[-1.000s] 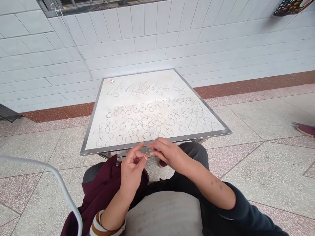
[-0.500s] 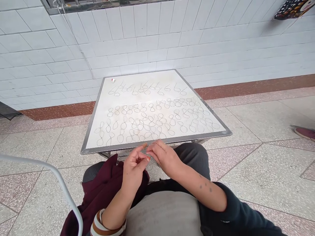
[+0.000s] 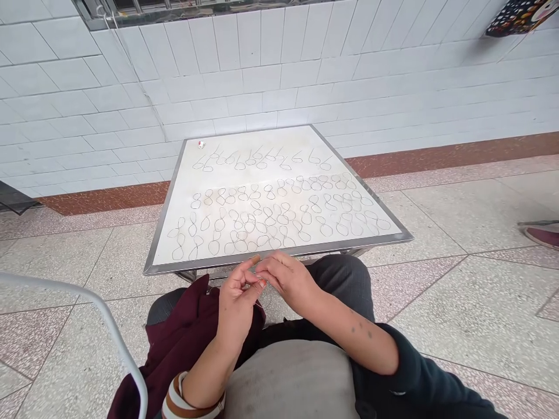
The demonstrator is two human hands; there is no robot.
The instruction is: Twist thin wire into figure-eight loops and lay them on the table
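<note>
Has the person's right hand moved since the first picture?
Yes, slightly: the right hand has shifted left, away from the near right corner of the table, and its fingertips sit closer to the left hand.

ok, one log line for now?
left hand: fingers pinch wire | right hand: fingers alongside, grip unclear | table: looped wires in rough rows

Held wire (image 3: 270, 294) mostly hidden; shoe (image 3: 542, 235) cut off by right edge.
</note>
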